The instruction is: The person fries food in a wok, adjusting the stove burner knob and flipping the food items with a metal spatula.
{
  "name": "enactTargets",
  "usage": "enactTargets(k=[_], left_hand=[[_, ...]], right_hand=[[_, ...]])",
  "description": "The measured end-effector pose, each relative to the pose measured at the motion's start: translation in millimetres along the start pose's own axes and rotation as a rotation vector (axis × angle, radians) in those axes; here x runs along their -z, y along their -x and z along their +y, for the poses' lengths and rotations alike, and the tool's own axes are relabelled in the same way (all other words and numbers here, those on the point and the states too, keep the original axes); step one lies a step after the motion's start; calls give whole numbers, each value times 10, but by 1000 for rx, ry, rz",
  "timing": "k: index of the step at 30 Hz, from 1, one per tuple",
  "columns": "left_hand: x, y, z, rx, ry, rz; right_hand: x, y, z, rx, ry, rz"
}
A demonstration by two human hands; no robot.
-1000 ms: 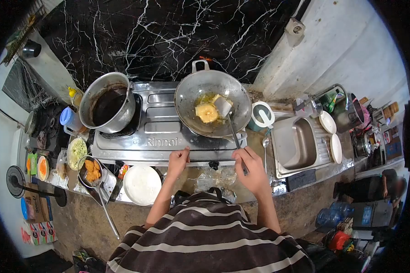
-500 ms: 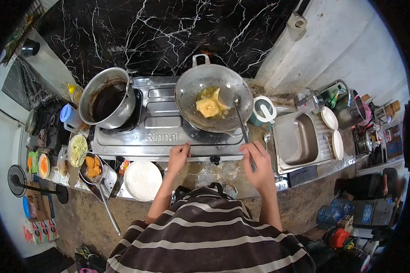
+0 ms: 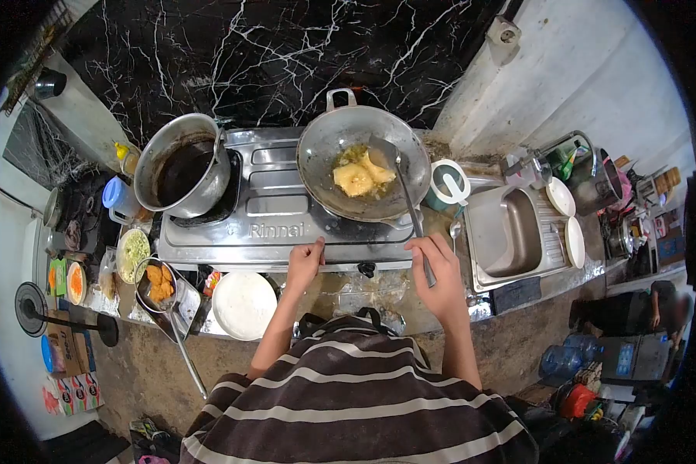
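My right hand is wrapped round the dark handle of a spatula. The spatula's blade rests inside a large metal wok, against its upper right wall. Pale yellow battered pieces sit in bubbling oil at the wok's bottom, just below and left of the blade. At the front edge of the stove, my left hand is closed with its fingers curled, and nothing shows in it. The wok stands on the right burner.
A deep pot with dark contents stands on the left burner. Front left, a strainer holds browned fried pieces beside a white plate. A lidded green container, a spoon and a sink lie right. Another person is far right.
The spatula's blade has shifted up and away from the right-hand battered piece, toward the wok's far wall. That piece is more exposed now. My left hand has hardly moved.
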State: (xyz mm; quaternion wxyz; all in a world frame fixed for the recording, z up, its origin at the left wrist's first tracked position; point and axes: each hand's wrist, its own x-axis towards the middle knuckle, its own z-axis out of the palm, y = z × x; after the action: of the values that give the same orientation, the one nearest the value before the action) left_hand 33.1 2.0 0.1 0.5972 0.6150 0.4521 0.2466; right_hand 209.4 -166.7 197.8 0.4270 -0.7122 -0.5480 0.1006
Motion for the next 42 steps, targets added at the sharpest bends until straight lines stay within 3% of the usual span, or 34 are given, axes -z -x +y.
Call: enactTargets(k=[19, 28, 42], left_hand=[[-10, 19, 68, 70, -40, 20], [-10, 25, 78, 5, -54, 47], [-10, 15, 21, 24, -51, 36]], right_hand=[[-110, -171, 142, 22, 6, -46], [-92, -190, 112, 35, -45, -69], [-95, -109, 188, -46, -85, -84]])
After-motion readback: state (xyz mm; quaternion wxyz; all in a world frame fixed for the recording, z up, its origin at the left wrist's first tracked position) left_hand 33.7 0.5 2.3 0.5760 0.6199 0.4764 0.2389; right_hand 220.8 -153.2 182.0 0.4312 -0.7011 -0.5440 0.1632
